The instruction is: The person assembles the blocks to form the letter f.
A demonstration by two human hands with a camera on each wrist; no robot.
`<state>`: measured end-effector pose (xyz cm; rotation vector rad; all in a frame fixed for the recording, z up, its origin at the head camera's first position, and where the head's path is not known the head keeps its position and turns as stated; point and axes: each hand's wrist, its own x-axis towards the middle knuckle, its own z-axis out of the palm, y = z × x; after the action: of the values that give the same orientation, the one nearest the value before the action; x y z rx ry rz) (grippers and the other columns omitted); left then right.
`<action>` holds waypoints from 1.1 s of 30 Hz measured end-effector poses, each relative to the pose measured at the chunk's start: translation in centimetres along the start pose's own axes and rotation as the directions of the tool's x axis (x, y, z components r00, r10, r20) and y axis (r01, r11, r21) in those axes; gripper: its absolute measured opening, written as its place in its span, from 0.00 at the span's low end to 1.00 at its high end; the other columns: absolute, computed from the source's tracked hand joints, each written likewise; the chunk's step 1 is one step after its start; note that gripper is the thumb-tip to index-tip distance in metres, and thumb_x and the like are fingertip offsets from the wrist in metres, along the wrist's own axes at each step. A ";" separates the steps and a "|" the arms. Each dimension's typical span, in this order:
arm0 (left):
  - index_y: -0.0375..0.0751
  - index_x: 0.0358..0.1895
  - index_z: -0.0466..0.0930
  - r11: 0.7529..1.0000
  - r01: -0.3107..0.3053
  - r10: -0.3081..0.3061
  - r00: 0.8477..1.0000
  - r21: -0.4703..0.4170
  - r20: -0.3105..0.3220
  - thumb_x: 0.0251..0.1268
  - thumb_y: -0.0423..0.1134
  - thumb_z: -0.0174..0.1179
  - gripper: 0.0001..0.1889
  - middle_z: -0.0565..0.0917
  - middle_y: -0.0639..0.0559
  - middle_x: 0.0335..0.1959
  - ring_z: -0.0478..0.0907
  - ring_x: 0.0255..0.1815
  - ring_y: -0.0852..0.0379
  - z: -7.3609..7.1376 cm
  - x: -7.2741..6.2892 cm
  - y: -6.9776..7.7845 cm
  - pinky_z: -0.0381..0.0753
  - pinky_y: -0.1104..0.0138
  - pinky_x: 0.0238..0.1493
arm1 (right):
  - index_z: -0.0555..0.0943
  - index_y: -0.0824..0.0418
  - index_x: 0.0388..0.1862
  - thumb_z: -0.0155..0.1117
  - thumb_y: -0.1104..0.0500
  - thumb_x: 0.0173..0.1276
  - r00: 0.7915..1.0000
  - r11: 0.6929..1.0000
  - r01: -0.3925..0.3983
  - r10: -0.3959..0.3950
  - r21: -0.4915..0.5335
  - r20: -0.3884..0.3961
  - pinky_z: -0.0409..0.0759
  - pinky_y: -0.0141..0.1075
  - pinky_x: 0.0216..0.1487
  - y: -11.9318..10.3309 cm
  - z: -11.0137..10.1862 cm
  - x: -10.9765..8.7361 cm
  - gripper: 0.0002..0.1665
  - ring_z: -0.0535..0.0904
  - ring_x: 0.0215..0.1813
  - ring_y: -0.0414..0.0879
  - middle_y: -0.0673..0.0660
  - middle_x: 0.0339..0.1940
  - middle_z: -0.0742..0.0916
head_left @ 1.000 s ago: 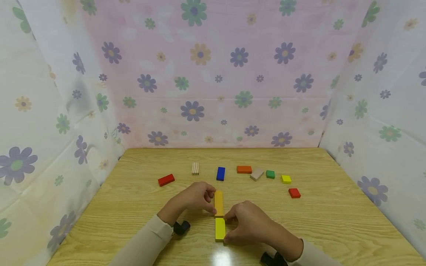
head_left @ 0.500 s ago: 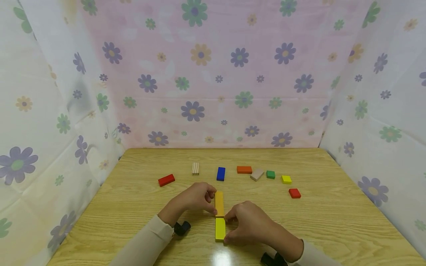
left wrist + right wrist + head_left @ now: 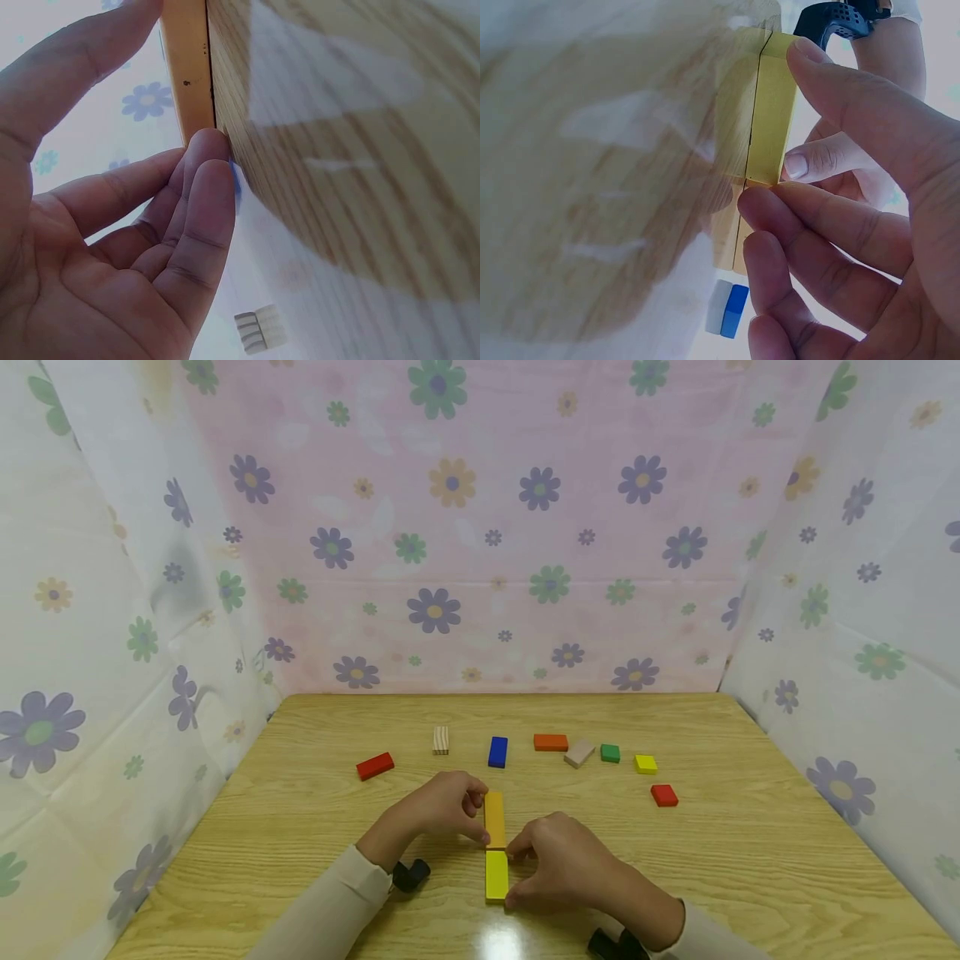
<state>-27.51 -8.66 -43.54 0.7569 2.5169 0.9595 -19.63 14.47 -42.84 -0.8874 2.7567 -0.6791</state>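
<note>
Two long wooden blocks lie end to end on the table, an orange block [image 3: 494, 818] farther off and a yellow block [image 3: 497, 877] nearer. My left hand [image 3: 442, 806] holds the orange block from its left side, thumb by the near end, index finger by the far end. In the left wrist view the orange block [image 3: 186, 67] shows between that thumb and the fingers. From the right, my right hand [image 3: 562, 864] holds the yellow block the same way. The right wrist view has its thumb on one end of the yellow block [image 3: 772, 112] and the index finger at the joint.
Behind the hands lie a dark red block [image 3: 375, 766], a striped wooden block [image 3: 441, 741], a blue block [image 3: 498, 752], an orange-red block [image 3: 551, 742] and a plain wooden block [image 3: 580, 752]. Rightward are small green [image 3: 610, 753], yellow [image 3: 646, 764] and red [image 3: 664, 795] blocks. Flowered cloth surrounds the table.
</note>
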 end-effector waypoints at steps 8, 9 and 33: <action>0.38 0.48 0.83 1.000 0.003 -0.003 1.000 -0.002 -0.002 0.48 0.41 0.83 0.25 0.82 0.50 0.39 0.75 0.38 0.56 0.1 0.1 -0.1 0.78 0.64 0.41 | 0.92 0.50 0.47 0.85 0.34 0.45 1.000 1.000 -0.014 0.014 0.007 0.000 0.82 0.34 0.44 0.0 0.0 0.0 0.33 0.83 0.43 0.33 0.37 0.40 0.90; 0.38 0.49 0.83 1.000 0.004 -0.004 1.000 -0.004 -0.002 0.48 0.41 0.83 0.25 0.83 0.49 0.39 0.75 0.38 0.56 0.1 0.1 -0.1 0.78 0.64 0.42 | 0.92 0.50 0.47 0.85 0.34 0.45 1.000 1.000 -0.013 0.013 0.011 -0.002 0.82 0.33 0.43 0.0 -0.1 0.0 0.33 0.83 0.42 0.32 0.37 0.40 0.90; 0.33 0.61 0.81 1.000 0.002 -0.002 1.000 0.016 0.001 0.48 0.43 0.83 0.36 0.84 0.51 0.43 0.77 0.41 0.57 0.0 -0.1 0.0 0.81 0.63 0.47 | 0.91 0.49 0.52 0.82 0.31 0.47 0.999 0.999 0.033 -0.033 0.003 -0.002 0.77 0.29 0.37 0.3 -0.3 0.1 0.36 0.78 0.37 0.32 0.38 0.38 0.87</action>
<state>-27.40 -8.71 -43.55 0.7594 2.5274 0.9391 -19.88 14.72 -42.73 -0.9334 2.7476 -0.6905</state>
